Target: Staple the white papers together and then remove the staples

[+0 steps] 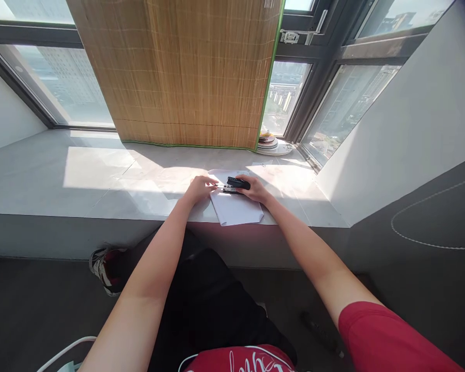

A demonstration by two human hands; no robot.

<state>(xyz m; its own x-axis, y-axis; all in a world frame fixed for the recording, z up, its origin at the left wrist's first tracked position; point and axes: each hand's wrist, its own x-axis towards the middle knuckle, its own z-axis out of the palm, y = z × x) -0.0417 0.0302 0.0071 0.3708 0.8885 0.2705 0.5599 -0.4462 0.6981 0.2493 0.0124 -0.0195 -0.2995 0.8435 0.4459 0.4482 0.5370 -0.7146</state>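
Observation:
A black stapler (238,182) lies over white sheets of paper (238,209) on the window sill, its top arm raised away from the base. My right hand (253,189) is closed round the stapler's right end. At the stapler's left end, my left hand (202,189) has its fingertips pinched together by the open channel. Whatever sits between those fingertips is too small to make out. The paper sheets are slightly fanned, and their lower edge reaches the sill's front edge.
The pale tiled sill (112,181) runs below the windows. A bamboo blind (186,72) hangs just behind the paper. Stacked plates (273,144) stand at the back right corner. A white cable (67,349) shows at lower left, near a shoe (104,268).

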